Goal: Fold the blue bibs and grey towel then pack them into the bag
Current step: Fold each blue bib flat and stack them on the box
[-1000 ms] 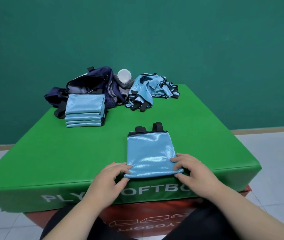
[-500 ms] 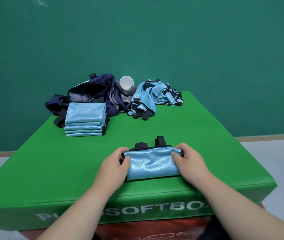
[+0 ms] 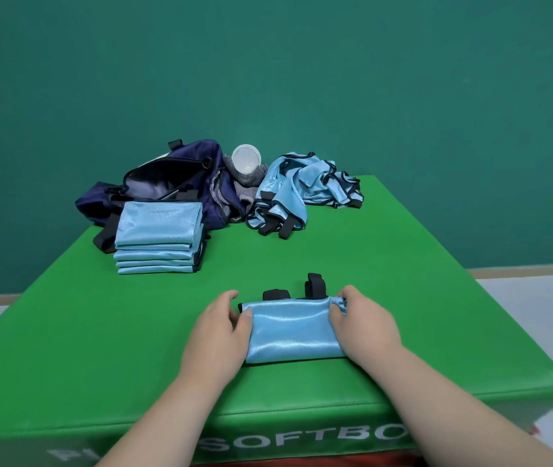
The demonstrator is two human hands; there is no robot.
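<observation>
1. A dark blue bag (image 3: 167, 183) lies open at the far end of a green box (image 3: 403, 298).
2. Well in front of the bag lies a folded blue bib (image 3: 293, 330) (black straps poke out at its far edge).
3. The left hand (image 3: 216, 335) grips the bib's left end, the right hand (image 3: 364, 323) its right end, fingers curled round the cloth.
4. A stack of folded bibs (image 3: 159, 227) sits touching the bag's front.
5. Just right of the bag: a grey towel (image 3: 248, 183) touching a white cup (image 3: 246, 158), then a heap of unfolded bibs (image 3: 302, 190).
</observation>
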